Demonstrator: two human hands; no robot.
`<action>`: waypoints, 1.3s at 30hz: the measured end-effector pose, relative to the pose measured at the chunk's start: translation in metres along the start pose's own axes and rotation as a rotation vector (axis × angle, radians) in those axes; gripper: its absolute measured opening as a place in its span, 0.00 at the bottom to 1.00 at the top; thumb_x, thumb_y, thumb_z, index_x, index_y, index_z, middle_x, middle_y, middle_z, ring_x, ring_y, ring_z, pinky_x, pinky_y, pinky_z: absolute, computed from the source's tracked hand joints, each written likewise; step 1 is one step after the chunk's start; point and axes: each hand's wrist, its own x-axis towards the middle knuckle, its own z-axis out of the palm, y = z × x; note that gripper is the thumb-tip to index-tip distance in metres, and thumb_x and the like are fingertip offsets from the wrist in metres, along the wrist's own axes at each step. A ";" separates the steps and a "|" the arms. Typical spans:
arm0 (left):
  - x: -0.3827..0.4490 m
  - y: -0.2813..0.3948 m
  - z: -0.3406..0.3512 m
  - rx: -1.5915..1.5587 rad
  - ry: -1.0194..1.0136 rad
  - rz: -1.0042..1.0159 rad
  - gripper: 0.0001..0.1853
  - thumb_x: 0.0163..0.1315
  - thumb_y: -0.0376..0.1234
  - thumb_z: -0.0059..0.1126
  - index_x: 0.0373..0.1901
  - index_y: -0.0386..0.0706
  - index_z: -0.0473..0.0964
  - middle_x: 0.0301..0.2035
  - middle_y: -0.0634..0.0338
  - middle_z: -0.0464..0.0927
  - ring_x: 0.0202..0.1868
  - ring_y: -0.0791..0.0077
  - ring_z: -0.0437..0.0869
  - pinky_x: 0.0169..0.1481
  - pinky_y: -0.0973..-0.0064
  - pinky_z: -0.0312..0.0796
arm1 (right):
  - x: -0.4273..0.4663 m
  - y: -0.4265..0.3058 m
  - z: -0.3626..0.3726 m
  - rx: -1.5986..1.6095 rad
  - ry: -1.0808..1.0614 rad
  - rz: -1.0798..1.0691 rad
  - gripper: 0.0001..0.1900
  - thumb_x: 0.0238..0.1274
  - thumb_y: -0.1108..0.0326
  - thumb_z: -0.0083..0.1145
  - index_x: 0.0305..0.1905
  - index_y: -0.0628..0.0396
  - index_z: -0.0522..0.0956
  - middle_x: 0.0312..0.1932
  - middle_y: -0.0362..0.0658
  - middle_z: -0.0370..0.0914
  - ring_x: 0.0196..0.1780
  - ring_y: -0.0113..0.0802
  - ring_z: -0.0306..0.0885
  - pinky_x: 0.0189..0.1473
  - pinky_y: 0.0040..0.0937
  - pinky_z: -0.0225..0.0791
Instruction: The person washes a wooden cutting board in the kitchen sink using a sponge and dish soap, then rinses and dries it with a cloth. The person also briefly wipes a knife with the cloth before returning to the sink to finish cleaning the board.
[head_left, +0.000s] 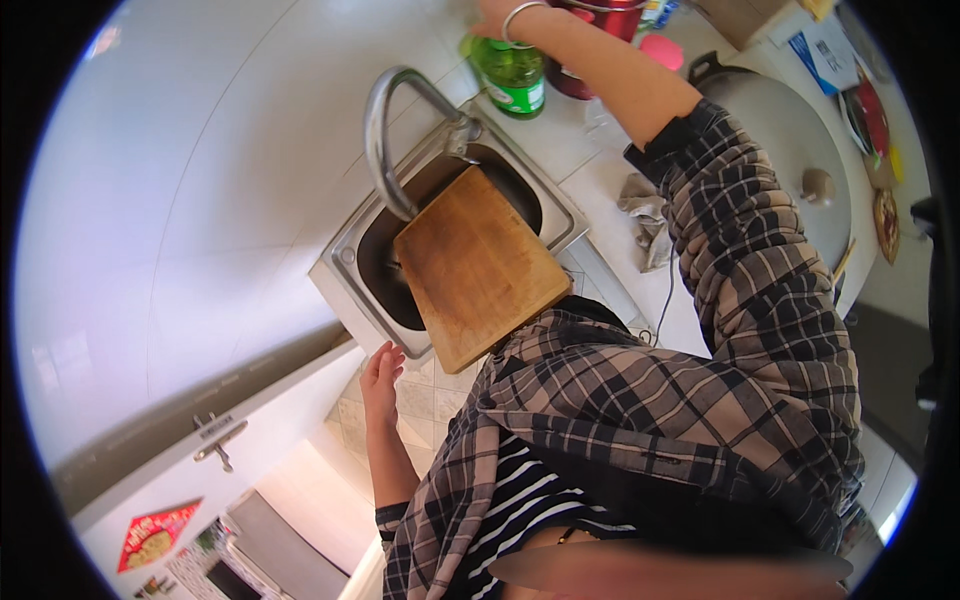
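Observation:
A thick wooden cutting board (480, 262) lies aslant over the stainless steel sink (349, 259), its near end jutting past the front rim towards my body. Above the board arches the chrome faucet (379, 142). My left hand (382, 382) hangs by the sink's front left corner, holding nothing, with its fingers loosely bent and a little apart. At the top edge of the view, my right hand (495, 19) is stretched over the counter by the top of a green bottle (514, 79). Its fingers are partly cut off and blurred, so a grip is unclear.
Right of the bottle stands a red container (615, 22), with a pink object (661, 52) nearby. A grey cloth (645, 221) lies on the counter beside a large lidded pan (795, 157). At lower left is a white door (277, 420) with a handle (219, 444).

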 end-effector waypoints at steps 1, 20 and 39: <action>-0.010 -0.005 -0.002 -0.021 0.016 -0.002 0.23 0.68 0.41 0.49 0.58 0.35 0.69 0.48 0.53 0.78 0.48 0.69 0.78 0.53 0.73 0.69 | 0.007 -0.003 -0.001 -0.077 -0.001 -0.082 0.18 0.55 0.55 0.52 0.43 0.55 0.82 0.46 0.53 0.79 0.49 0.49 0.78 0.49 0.42 0.72; 0.004 0.034 0.070 -0.274 -0.511 0.087 0.30 0.70 0.49 0.39 0.62 0.36 0.62 0.53 0.50 0.73 0.55 0.64 0.74 0.56 0.68 0.68 | -0.211 -0.123 -0.137 0.032 -0.122 -0.856 0.13 0.41 0.61 0.60 0.30 0.61 0.77 0.25 0.53 0.77 0.31 0.49 0.76 0.35 0.40 0.69; -0.025 -0.017 -0.008 -1.041 -0.401 0.080 0.30 0.69 0.52 0.35 0.67 0.45 0.54 0.66 0.53 0.54 0.67 0.50 0.55 0.65 0.40 0.52 | -0.361 -0.212 0.023 0.562 0.634 -0.743 0.07 0.44 0.69 0.59 0.29 0.54 0.72 0.32 0.44 0.69 0.39 0.43 0.70 0.42 0.38 0.64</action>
